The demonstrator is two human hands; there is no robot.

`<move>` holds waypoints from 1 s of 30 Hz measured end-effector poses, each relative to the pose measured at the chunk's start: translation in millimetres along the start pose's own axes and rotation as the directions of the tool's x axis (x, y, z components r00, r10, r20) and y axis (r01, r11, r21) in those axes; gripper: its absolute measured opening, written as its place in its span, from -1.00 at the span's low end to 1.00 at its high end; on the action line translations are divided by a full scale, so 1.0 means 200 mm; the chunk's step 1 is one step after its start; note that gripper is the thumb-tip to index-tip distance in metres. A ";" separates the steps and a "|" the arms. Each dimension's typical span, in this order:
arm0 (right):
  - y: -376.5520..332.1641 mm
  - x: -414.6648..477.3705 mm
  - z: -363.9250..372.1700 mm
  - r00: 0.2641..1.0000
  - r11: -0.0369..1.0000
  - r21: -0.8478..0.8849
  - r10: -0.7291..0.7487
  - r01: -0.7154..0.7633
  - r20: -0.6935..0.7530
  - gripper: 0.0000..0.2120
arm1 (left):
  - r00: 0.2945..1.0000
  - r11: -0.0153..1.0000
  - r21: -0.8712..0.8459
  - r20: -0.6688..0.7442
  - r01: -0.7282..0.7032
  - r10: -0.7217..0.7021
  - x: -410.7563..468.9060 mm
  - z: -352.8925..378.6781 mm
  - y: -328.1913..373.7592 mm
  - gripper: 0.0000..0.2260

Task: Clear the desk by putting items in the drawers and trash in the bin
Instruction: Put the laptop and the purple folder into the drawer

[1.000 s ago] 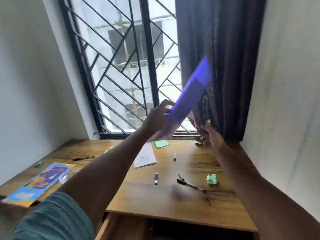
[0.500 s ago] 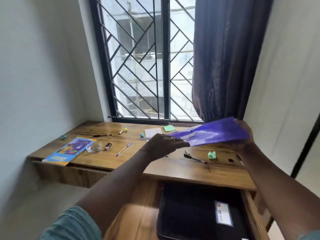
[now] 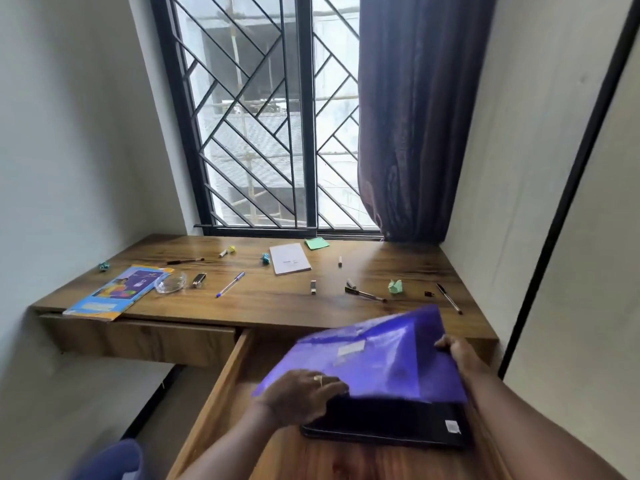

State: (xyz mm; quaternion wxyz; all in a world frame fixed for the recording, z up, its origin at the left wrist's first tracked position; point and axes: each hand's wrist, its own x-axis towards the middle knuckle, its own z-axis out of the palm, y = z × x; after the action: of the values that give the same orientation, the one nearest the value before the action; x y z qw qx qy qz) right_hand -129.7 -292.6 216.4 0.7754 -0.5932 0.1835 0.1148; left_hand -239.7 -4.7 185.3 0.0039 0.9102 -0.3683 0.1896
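Note:
A purple plastic folder [image 3: 377, 355] hangs over the open right drawer [image 3: 221, 386], just above a black flat case [image 3: 388, 427] lying inside it. My left hand [image 3: 301, 393] grips the folder's near left edge, and my right hand [image 3: 457, 351] grips its right edge. On the wooden desk [image 3: 277, 299] lie a white notepad [image 3: 289, 258], a green sticky pad [image 3: 316, 243], a crumpled green paper [image 3: 395, 286], a blue pen [image 3: 230, 284], black pens [image 3: 449, 298] and a colourful book [image 3: 119, 287].
The left drawer [image 3: 138, 337] is shut under the desk. A clear glass dish [image 3: 169, 282] and a small dark item [image 3: 199, 279] sit beside the book. A barred window and a dark curtain [image 3: 408, 126] stand behind the desk. Something blue [image 3: 110, 459] shows at the bottom left.
The purple folder has come down from near the curtain, across the desk, to just above the black case in the open drawer. Both hands have stayed on it.

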 end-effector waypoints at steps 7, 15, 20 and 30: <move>0.22 0.22 -0.24 0.991 0.972 -0.208 0.088 -0.108 -0.103 -0.93 | 0.972 0.992 -0.123 0.236 0.029 0.001 0.03 0.29 0.15 -0.69; 0.33 0.37 -0.28 0.989 0.701 -0.705 0.014 -0.113 -0.144 -0.73 | 0.867 0.962 -0.171 0.487 0.215 -0.107 0.10 0.60 0.22 -0.71; 0.42 0.41 -0.20 0.986 0.272 -0.962 -0.149 -0.029 -0.072 -0.36 | 0.797 0.941 -0.081 0.559 0.328 -0.229 0.18 0.66 0.24 -0.57; 0.69 0.49 -0.22 0.869 -0.080 -0.871 0.154 0.485 0.470 0.32 | 0.587 0.854 -0.045 0.745 0.518 -0.317 0.41 0.79 0.19 -0.48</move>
State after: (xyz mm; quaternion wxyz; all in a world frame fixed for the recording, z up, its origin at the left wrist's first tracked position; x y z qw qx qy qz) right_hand -102.4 -301.5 45.2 0.1235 -0.9397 -0.2129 0.2374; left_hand -158.1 -110.3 61.7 0.0236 0.9623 -0.1353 -0.2346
